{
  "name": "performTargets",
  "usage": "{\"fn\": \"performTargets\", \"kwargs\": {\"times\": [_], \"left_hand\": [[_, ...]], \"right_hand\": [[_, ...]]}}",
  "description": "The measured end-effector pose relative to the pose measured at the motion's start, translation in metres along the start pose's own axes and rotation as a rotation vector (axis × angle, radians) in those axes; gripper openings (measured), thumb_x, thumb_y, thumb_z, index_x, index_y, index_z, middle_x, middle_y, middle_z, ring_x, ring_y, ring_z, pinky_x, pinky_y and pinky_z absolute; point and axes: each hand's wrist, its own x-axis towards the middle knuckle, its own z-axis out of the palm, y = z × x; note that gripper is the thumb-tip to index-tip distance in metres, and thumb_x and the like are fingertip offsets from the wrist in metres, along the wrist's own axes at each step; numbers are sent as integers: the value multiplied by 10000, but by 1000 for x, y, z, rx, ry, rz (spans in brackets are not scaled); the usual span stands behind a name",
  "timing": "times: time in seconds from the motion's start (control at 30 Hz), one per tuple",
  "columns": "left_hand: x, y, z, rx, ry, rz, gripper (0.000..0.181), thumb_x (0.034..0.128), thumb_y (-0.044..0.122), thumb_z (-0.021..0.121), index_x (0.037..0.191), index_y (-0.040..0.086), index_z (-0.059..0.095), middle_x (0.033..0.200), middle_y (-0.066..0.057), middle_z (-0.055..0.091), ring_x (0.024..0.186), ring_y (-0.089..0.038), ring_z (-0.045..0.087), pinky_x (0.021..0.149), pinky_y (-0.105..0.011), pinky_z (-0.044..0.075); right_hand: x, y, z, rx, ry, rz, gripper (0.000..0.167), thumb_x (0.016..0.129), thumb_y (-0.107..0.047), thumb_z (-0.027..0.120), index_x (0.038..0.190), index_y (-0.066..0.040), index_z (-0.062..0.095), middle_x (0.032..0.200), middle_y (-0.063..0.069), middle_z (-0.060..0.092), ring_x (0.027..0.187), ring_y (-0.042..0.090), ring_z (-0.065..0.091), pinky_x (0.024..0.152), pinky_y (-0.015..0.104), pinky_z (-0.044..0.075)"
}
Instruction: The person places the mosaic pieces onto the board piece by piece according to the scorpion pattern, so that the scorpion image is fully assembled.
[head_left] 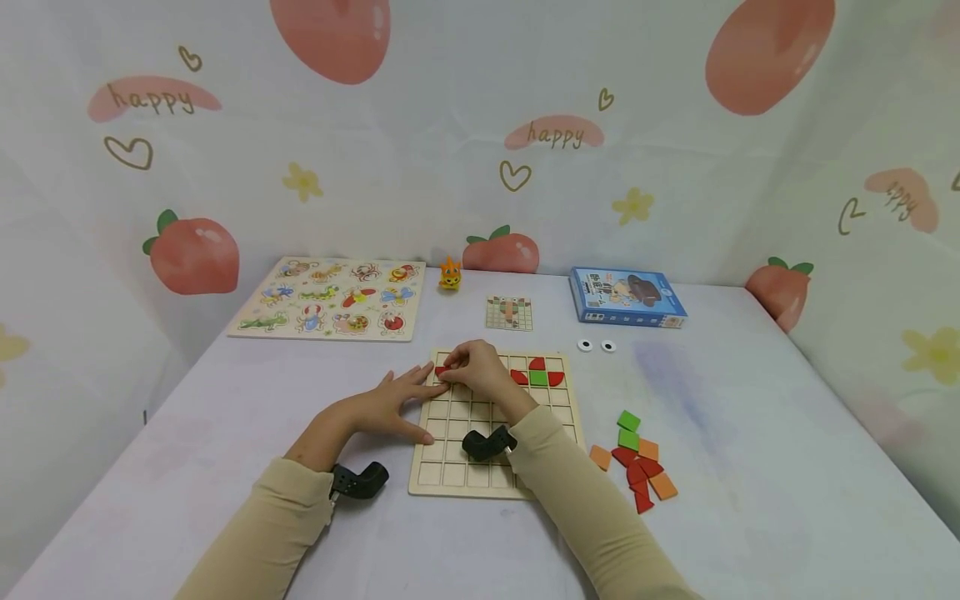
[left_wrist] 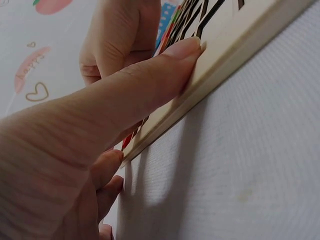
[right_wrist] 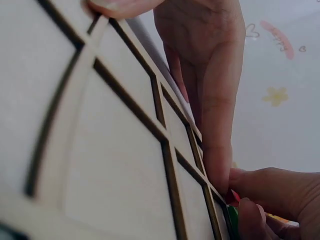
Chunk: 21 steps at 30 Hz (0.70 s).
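Observation:
A pale wooden grid board lies on the table. My left hand rests spread along its left side, thumb on the rim and index finger reaching toward the upper left cells. There my right hand pinches a small red quarter-round piece, seen also as a red sliver in the right wrist view. Beside it shows a green tile, partly covered by the fingers. On the board's upper right, red pieces sit around a green square.
Loose red, orange and green pieces lie right of the board. Two eye discs, a pattern card, a blue box, an orange toy figure and an insect puzzle board stand farther back.

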Motion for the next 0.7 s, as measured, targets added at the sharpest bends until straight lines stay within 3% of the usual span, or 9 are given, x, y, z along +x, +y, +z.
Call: {"fn": "performTargets", "kwargs": {"times": [0.3, 0.7], "left_hand": [[1, 0, 0, 6, -7, -13, 817, 744, 461, 740, 1430, 185, 392, 1579, -112, 61, 1449, -350, 10, 1122, -614, -58], [-1, 2, 0, -9, 2, -3, 811, 744, 449, 744, 1423, 164, 404, 1575, -135, 58, 1446, -361, 20, 1117, -623, -56]], "right_hand": [[-1, -1, 2, -85, 23, -58, 138, 805, -147, 729, 863, -23, 707, 798, 85, 671, 663, 82, 526, 578, 163, 421], [-1, -2, 3, -81, 15, -34, 144, 811, -158, 725, 856, -23, 699, 810, 89, 669, 668, 90, 526, 580, 168, 420]]}}
